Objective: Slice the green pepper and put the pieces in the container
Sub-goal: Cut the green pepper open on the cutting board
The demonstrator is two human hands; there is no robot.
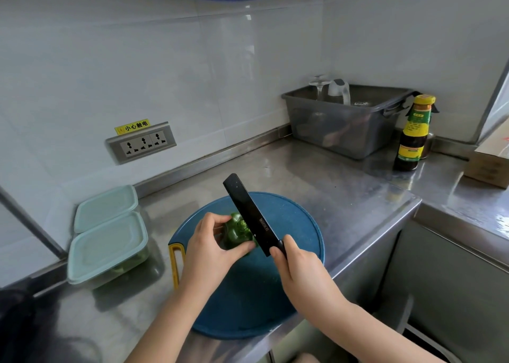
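Green pepper (237, 232) on blue board (297, 225), near middle of desk (344, 186). Left hand (212, 248) fingers clamped on pepper so it stays put. Right hand (298, 269) fingers wrapped round knife (252, 215) handle, blade over pepper, ready to cut. Lidded container (107, 248) waits left.

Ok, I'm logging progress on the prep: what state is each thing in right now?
green pepper: on cutting board, gripped by left hand
knife: in right hand, blade at the pepper
near container: lid on, something green inside
far container: lid on
sauce bottle: upright, capped
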